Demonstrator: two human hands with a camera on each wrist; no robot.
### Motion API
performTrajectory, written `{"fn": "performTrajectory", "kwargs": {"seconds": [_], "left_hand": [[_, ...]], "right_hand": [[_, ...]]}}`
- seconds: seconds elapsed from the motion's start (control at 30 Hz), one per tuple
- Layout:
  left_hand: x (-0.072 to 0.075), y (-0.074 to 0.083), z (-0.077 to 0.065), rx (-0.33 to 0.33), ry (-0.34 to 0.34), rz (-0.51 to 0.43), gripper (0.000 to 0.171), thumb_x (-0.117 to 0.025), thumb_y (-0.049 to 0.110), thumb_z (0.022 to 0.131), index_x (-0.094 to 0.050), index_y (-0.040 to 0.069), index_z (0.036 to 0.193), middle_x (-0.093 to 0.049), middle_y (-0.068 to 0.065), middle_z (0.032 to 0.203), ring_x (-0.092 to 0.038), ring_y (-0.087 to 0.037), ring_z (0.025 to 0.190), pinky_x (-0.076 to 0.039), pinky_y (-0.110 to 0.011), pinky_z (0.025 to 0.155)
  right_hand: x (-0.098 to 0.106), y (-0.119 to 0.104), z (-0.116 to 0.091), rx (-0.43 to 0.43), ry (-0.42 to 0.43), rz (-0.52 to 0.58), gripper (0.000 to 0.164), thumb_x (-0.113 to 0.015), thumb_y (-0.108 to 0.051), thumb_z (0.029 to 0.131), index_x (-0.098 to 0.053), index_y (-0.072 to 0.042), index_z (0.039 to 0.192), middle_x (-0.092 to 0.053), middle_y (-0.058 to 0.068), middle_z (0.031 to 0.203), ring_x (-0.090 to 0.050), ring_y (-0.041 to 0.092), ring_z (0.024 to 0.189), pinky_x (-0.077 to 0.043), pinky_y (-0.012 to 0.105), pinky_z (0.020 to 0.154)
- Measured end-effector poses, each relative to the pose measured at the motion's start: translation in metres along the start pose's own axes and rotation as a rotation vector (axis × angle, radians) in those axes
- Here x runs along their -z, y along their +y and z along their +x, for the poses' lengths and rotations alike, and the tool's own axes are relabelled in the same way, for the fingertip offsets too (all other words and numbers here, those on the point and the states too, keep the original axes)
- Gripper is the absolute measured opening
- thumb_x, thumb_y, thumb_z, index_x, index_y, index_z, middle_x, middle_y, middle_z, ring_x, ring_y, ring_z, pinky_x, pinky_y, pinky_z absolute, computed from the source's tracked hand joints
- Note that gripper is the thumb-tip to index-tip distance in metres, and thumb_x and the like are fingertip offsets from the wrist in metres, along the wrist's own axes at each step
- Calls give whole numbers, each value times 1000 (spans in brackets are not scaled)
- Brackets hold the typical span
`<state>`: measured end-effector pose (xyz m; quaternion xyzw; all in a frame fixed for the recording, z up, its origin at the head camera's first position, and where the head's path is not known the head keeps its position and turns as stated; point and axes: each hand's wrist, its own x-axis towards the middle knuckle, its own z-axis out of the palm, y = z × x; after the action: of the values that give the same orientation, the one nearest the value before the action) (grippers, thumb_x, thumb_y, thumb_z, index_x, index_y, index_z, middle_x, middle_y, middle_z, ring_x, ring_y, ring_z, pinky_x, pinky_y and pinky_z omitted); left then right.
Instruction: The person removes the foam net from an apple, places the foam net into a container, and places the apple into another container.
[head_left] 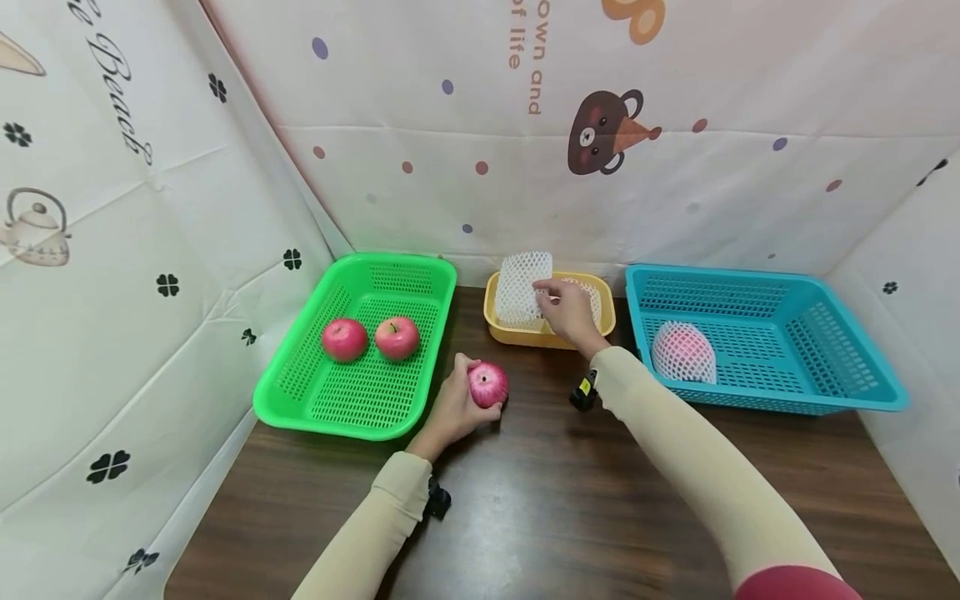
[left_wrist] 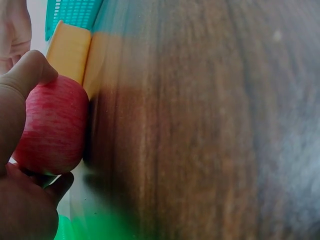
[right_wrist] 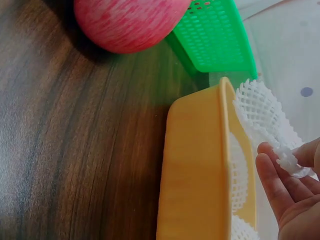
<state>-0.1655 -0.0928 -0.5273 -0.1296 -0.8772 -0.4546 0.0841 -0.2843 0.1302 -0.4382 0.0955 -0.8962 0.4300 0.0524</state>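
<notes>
A red apple (head_left: 489, 385) is gripped by my left hand (head_left: 456, 404) just above or on the brown table, right of the green basket; thumb and fingers lie around its sides in the left wrist view. My right hand (head_left: 567, 312) pinches a white foam net sleeve (head_left: 521, 287) by one end, over the yellow basket (head_left: 528, 337). In the right wrist view the foam net (right_wrist: 260, 107) spreads out from the fingertips above the basket's rim. More foam nets (right_wrist: 239, 175) lie inside the yellow basket, partly hidden by its wall.
Two bare apples (head_left: 345, 340) sit in the green basket (head_left: 360, 429) on the left. At the right, a blue basket (head_left: 780, 400) holds an apple wrapped in foam net (head_left: 683, 352). A printed cloth (head_left: 420, 200) hangs behind the baskets and along the sides.
</notes>
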Motion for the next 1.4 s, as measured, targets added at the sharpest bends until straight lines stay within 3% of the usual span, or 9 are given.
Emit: {"fn": "performTrajectory", "kwargs": {"seconds": [0.53, 0.9, 1.0, 1.23, 1.4], "left_hand": [[0, 2, 1, 4, -9, 2, 75, -89, 15, 66, -43, 3, 124, -67, -19, 113, -67, -28, 101, -57, -41, 87], [0, 0, 1, -9, -8, 6, 76, -89, 15, 66, -43, 2, 124, -67, -19, 113, -67, -28, 101, -57, -41, 87], [0, 0, 1, -7, -7, 4, 76, -90, 15, 66, -43, 2, 124, -67, -19, 113, -67, -28, 101, -57, -40, 87], [0, 0, 0, -16, 8, 2, 75, -89, 15, 65, -44, 2, 124, -66, -19, 112, -67, -28, 100, -57, -41, 86], [0, 0, 0, -8, 10, 4, 75, -89, 15, 65, -43, 4, 124, -66, -19, 113, -67, -28, 101, -57, -41, 87]], "right_hand": [[-5, 11, 9, -16, -134, -188, 33, -59, -16, 103, -68, -3, 132, -67, 19, 129, -65, 34, 114, -54, 44, 88], [-5, 10, 9, 27, -204, -310, 34, -57, -16, 102, -68, 2, 129, -72, 16, 100, -59, 27, 79, -50, 40, 75], [-5, 9, 8, 6, -218, -358, 35, -55, -20, 103, -67, -3, 132, -71, 15, 107, -58, 27, 81, -50, 40, 78], [-5, -3, 6, 59, -137, -715, 38, -55, -38, 104, -71, -16, 130, -69, 18, 121, -56, 41, 105, -47, 58, 93], [-10, -10, 4, 107, -86, -739, 48, -57, -44, 103, -65, -12, 138, -51, 26, 139, -45, 47, 123, -43, 61, 100]]}}
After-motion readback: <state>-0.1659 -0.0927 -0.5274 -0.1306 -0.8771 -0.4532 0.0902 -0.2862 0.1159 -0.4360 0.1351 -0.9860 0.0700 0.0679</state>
